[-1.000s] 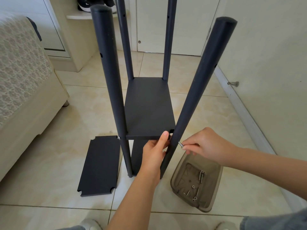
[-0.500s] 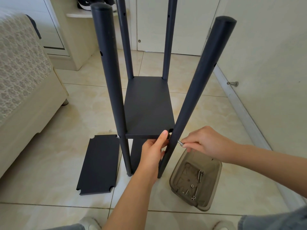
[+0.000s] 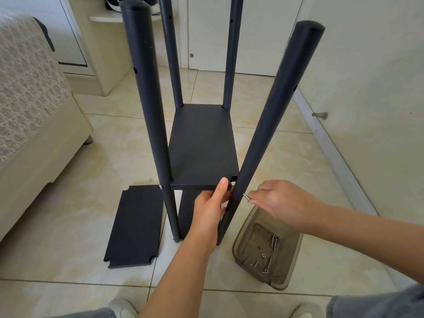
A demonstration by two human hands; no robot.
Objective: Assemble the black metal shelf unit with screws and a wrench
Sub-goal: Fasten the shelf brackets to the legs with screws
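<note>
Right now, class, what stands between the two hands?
The near right black post: left hand grips the shelf, right hand pinches a screw beside it. Head view.

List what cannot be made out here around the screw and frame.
Head view.
Screw tip: too small to tell whether it has entered the near right post.
Lower shelf: mostly hidden by upper shelf and left hand.
Far left post: top cut off by top edge.
Small parts in tray: too small to sort.

No readable text, label or number anywhere.
</note>
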